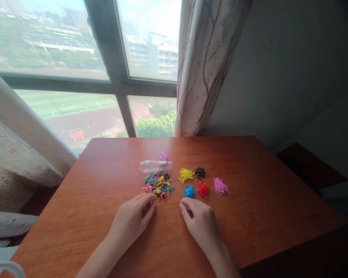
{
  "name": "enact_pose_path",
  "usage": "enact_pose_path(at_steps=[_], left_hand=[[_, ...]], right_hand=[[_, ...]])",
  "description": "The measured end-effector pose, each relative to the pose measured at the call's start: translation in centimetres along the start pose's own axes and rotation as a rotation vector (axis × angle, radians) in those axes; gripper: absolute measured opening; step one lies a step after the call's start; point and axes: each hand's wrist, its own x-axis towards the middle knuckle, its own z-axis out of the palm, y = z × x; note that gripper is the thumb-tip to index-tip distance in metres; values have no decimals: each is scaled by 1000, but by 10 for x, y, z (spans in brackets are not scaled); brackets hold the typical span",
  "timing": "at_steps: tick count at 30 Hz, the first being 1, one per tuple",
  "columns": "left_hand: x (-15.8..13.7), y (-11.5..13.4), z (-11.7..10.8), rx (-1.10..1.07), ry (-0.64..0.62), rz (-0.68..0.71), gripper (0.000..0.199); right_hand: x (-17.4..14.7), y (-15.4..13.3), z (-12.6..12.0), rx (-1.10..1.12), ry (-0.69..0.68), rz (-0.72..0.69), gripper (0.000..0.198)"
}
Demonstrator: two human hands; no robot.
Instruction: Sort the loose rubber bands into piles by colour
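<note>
A mixed heap of small, colourful plastic stitch markers [159, 183] lies on the table, left of the middle. At its near edge is my left hand [135, 214], fingers curled and thumb close to the forefinger; whatever is between the tips is too small to make out. My right hand [200, 218] rests just in front of a blue pile [189, 191], its thumb and forefinger drawn together; their contents cannot be made out. Around the blue pile are single-colour piles: yellow [186, 175], black [200, 173], red [203, 189] and, farthest right, pink [221, 186].
Behind the mixed heap, a clear plastic bottle-shaped container [155, 166] lies on its side, with a pink object with a loop [163, 157] beyond it. The brown wooden table [249, 220] reaches to the window [150, 85] and a patterned curtain [203, 77].
</note>
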Motion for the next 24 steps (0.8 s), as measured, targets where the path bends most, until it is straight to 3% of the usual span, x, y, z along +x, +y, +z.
enact_pose_path(at_steps=[6,16,24], left_hand=[[6,4,-1,99,45,21,21],[24,27,-9,322,-62,40,21],[32,27,-6,362,-47,43,16]], right_hand=[[-2,-20,15,-5,-81,-35,16],[-3,-19,13,17,-110,-9,15],[-2,-21,13,12,-130,-8,15]])
